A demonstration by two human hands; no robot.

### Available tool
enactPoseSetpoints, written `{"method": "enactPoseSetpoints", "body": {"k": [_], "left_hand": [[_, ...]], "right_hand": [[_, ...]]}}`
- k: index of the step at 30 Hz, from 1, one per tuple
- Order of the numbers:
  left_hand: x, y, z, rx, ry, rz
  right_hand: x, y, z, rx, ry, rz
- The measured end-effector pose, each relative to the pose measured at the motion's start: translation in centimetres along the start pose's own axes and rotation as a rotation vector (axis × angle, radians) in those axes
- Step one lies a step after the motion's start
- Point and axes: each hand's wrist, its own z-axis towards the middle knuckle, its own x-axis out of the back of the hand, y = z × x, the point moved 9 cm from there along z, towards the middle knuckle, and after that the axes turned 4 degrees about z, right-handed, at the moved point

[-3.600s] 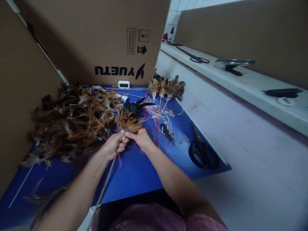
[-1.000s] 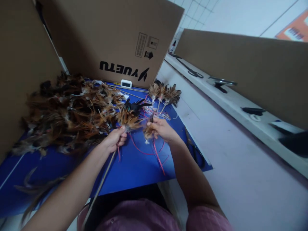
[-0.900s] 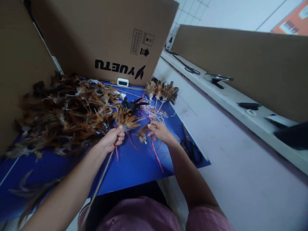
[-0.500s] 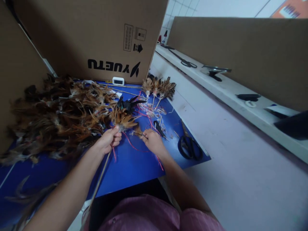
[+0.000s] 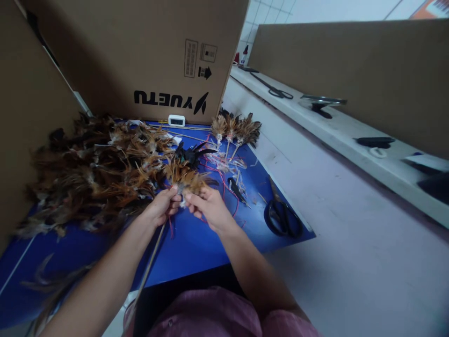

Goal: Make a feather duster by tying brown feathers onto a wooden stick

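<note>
My left hand (image 5: 163, 205) is closed round the upper end of a thin stick (image 5: 151, 262), just below brown feathers (image 5: 177, 172) fanned out at its tip like a feather duster. Pinched in my right hand (image 5: 207, 208) is a small tuft of feathers (image 5: 193, 183), its pale base against the bound part of the duster. Pink string (image 5: 171, 228) hangs under my left hand, and more lies on the blue table. Black feathers (image 5: 191, 154) lie just beyond the duster head. How the string is wound there is hidden by my fingers.
A big pile of brown feathers (image 5: 94, 178) covers the table's left. Black scissors (image 5: 282, 215) lie near the right edge. Several small dusters (image 5: 233, 131) and a white digital display (image 5: 176, 120) are at the back, before a cardboard box (image 5: 147, 51). A ledge (image 5: 336, 131) holds tools.
My right hand has moved left and up with the feather tuft, bringing it against the duster head. My left hand keeps its hold on the stick. The view has shifted slightly.
</note>
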Motion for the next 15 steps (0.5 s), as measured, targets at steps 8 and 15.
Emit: {"method": "enactPoseSetpoints", "body": {"k": [8, 15], "left_hand": [[-0.2, 0.0, 0.0, -0.002, -0.018, -0.01], [0.0, -0.1, -0.2, 0.035, 0.046, -0.058]], "right_hand": [[-1.0, 2.0, 4.0, -0.053, 0.048, -0.071], [-0.2, 2.2, 4.9, 0.055, 0.125, -0.142]]}}
